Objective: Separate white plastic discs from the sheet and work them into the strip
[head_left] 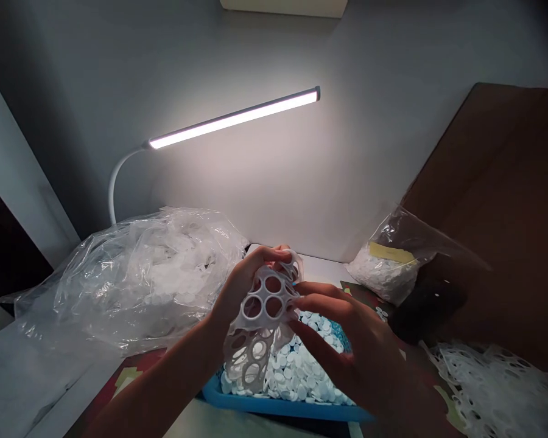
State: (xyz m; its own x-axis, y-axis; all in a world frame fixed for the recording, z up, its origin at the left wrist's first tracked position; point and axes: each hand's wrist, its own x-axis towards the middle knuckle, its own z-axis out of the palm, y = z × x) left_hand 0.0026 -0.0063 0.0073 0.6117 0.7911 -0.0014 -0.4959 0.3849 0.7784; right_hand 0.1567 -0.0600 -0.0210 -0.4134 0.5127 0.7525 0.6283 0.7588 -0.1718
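The left hand (243, 286) clenches 1 punched sheet (265, 304) above the blue tray (256, 403); the right hand (351, 350) pinches its edge. Many discs (304, 368) fill the tray, but the plastic bag (132, 274) looks full, so much remains, I judge.

Left blocked by big clear plastic bag (132, 274) of white scrap, bulging close to left hand (244, 286). Right blocked by small bag of white discs (388, 271), brown board (497, 201) behind it, and heap of punched scrap (497, 383) at lower right, near right hand (347, 340). Middle taken by both hands and punched sheet (265, 310) over blue tray (274, 406) heaped with discs (301, 365). Narrow bare strip of table (322, 264) behind hands, between the two bags. Open air above hands up to lamp bar (235, 117); gooseneck (114, 182) behind big bag. More bare table at lower left.
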